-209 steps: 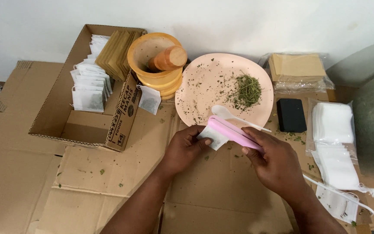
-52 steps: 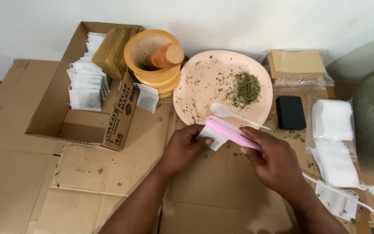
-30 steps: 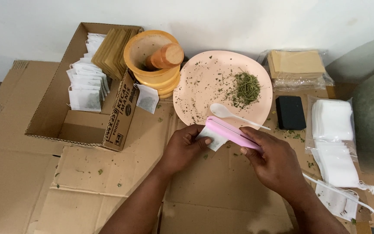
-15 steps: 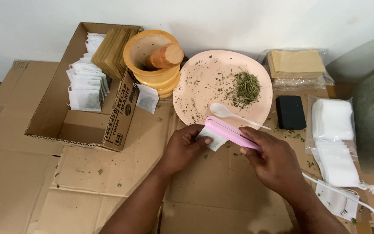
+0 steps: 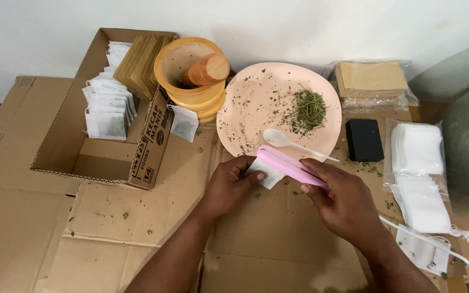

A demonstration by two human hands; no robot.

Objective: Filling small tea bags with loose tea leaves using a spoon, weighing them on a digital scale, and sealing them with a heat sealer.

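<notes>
Hands are meeting just below the pink plate. Left hand is pinching a small white sachet between thumb and fingers, and right hand is closing around a pink sealer, pressing it onto the sachet's edge. White spoon is lying on the plate's lower rim, beside a heap of dried green herb. Left of the plate, a wooden mortar is standing with its pestle inside, next to a cardboard box holding filled sachets. Right of the plate, a black block is lying.
</notes>
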